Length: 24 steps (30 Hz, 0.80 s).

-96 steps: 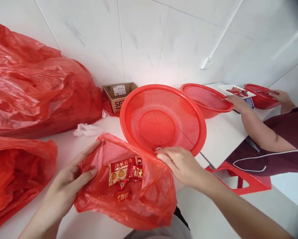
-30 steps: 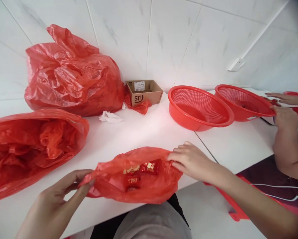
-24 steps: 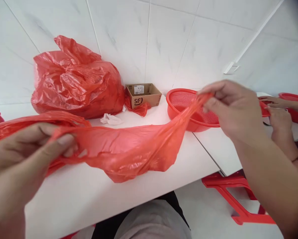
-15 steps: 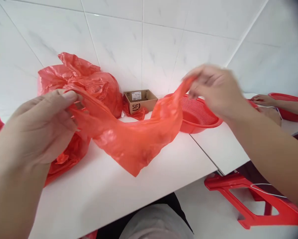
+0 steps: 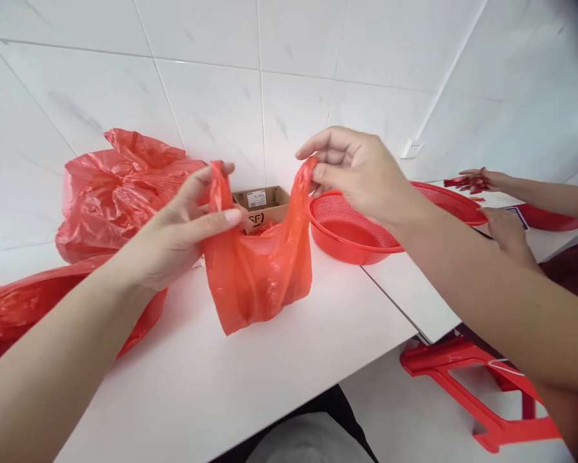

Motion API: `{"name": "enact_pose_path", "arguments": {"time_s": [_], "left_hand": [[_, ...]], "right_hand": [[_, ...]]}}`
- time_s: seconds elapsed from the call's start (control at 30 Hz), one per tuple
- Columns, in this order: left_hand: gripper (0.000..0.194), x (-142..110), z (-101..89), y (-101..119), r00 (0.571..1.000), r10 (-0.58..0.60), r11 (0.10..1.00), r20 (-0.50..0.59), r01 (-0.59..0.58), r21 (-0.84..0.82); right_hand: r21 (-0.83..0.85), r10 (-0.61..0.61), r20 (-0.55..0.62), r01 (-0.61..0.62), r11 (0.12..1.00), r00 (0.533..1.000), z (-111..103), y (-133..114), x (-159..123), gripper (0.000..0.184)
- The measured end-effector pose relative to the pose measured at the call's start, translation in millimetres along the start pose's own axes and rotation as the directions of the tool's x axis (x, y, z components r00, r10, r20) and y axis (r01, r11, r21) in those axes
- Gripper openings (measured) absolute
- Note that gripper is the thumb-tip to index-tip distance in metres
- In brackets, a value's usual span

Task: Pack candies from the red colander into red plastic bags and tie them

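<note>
While our left hand (image 5: 182, 222) pinches one handle of the small red bag (image 5: 257, 270) between thumb and fingers, our right hand (image 5: 361, 170) nips the other handle the same way, its remaining fingers loosely spread. Both hands are closed only at the fingertips, and between them the bag hangs with its mouth pulled open and its bottom corner touching the white table (image 5: 211, 386). We cannot tell what lies inside it, since the plastic hides its contents.

To our left an open red bag (image 5: 23, 315) lies on its side on the table, holding crumpled red plastic. Behind our left hand a big stuffed red bag (image 5: 110, 190) leans against the tiled wall (image 5: 211, 90). Just behind the small bag stands an open cardboard box (image 5: 262, 202); its inside is out of view.

To the right of the box sits a red basket (image 5: 351, 231), nothing visible in it. Beyond that a second red basket (image 5: 447, 202) is partly hidden by our right arm. Further right, another person's hands (image 5: 481, 183) work over the table, one holding something red and small, near a third red basket (image 5: 553, 217). A red stool (image 5: 476, 392) stands on the floor below
</note>
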<state>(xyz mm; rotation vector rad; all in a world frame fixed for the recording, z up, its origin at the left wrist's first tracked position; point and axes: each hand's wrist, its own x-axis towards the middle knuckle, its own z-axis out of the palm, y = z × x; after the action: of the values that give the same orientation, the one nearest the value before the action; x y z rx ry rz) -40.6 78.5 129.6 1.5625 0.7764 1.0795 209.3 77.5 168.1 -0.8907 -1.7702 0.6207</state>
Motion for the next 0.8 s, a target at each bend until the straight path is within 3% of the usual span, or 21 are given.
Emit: {"name": "enact_pose_path", "arguments": {"time_s": [0.1,0.2,0.27,0.33,0.43,0.5,0.67,0.8], "left_hand": [[0.07,8.7,14.1,-1.3,0.977,-0.121,0.987,0.178,0.099,0.125],[0.055,15.6,24.6,-2.4,0.939,-0.209,0.955,0.274,0.137,0.262],[0.04,18.6,26.6,-4.2,0.944,-0.234,0.94,0.231,0.158,0.303],[0.041,19.7,25.3,-6.7,0.954,-0.256,0.938,0.158,0.206,0.278],[0.04,19.3,21.5,-11.6,0.949,-0.307,0.94,0.067,0.292,0.178],[0.034,19.0,19.7,-14.5,0.945,-0.322,0.943,0.063,0.314,0.11],[0.033,18.7,15.0,-10.4,0.931,-0.282,0.959,0.231,0.264,0.108],[0.024,15.1,11.3,-2.0,0.909,-0.233,0.938,0.346,0.116,0.326]], "right_hand": [[0.055,-0.067,0.167,0.058,0.997,0.984,22.4,-5.7,3.7,0.02],[0.079,-0.14,0.259,0.123,0.989,0.956,39.9,-7.6,4.5,0.019],[0.078,-0.16,0.265,0.145,0.986,0.951,44.8,-2.4,3.1,0.021],[0.071,-0.141,0.269,0.127,0.989,0.953,44.1,9.3,0.5,0.022],[0.055,-0.027,0.324,0.009,0.998,0.946,37.6,30.3,-5.9,0.021],[0.038,0.032,0.341,-0.048,0.998,0.94,33.3,36.0,-12.6,0.017],[0.162,-0.097,0.268,0.054,0.985,0.959,30.1,11.3,-33.9,0.013],[0.24,-0.141,0.261,0.077,0.968,0.955,38.4,12.6,-39.6,0.013]]}}
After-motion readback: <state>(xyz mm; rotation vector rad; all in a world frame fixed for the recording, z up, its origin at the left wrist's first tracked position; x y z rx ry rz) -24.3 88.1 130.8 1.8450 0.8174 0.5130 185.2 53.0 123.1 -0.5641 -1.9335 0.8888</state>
